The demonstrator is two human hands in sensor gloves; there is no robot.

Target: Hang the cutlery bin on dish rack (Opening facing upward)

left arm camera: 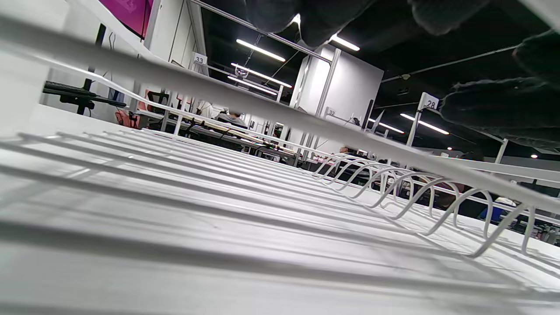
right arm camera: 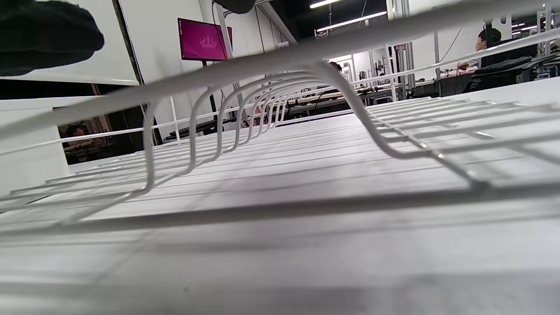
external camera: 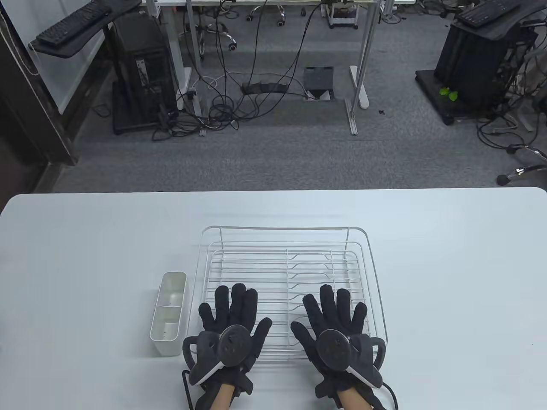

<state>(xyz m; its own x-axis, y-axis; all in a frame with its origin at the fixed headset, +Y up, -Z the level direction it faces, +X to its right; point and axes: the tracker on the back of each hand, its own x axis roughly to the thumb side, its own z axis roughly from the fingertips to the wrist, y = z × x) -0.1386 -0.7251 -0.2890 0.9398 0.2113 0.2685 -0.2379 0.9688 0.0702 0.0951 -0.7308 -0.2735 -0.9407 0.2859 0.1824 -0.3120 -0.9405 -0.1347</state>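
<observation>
A white wire dish rack (external camera: 286,239) stands on the white table (external camera: 85,256). A white plastic cutlery bin (external camera: 170,314) with two compartments stands upright on the table just left of the rack, opening up, apart from the rack. My left hand (external camera: 233,318) lies flat with fingers spread over the rack's front left part. My right hand (external camera: 335,318) lies flat with fingers spread over the rack's front right part. Neither hand holds anything. The wrist views look low across the rack wires (left arm camera: 393,192) (right arm camera: 271,109), with gloved fingertips (left arm camera: 494,109) (right arm camera: 43,35) above.
The table's far edge (external camera: 273,190) runs across the middle of the table view. Beyond it is carpeted floor with cables, desk legs and computer towers.
</observation>
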